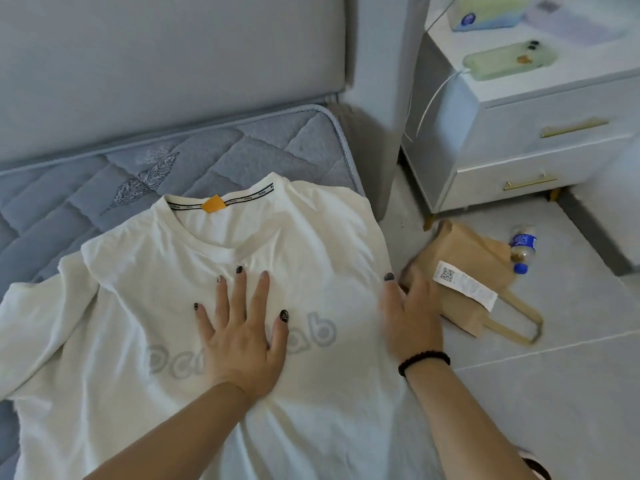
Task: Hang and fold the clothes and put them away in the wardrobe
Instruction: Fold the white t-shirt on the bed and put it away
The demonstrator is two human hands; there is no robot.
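I see the white cotton T-shirt with pale grey lettering (pixel 194 271) lying front-up on the grey-blue quilted mattress (pixel 104 188). Its long axis runs from the collar, pointing away toward the padded grey headboard (pixel 156 57), back toward me. An orange tag (pixel 212 204) sits inside the ribbed neckline. The fabric looks soft and lightly creased, and 1 sleeve bunches at the left.

My left hand (pixel 242 337) lies flat on the chest print, all 5 fingers straight and spread, pressing the cloth. My right hand (pixel 412 317) rests at the shirt's right edge near the mattress side; it is blurred, the fingers look extended and close together, and I cannot tell whether they catch the hem. A black beaded bracelet (pixel 424 362) circles that wrist.

On the pale tiled floor (pixel 554 393) lie a flat brown paper bag with handles (pixel 474 271) and a small plastic bottle with a blue cap (pixel 522 247), just beside a white bedside cabinet with 2 brass-handled drawers (pixel 502 147).
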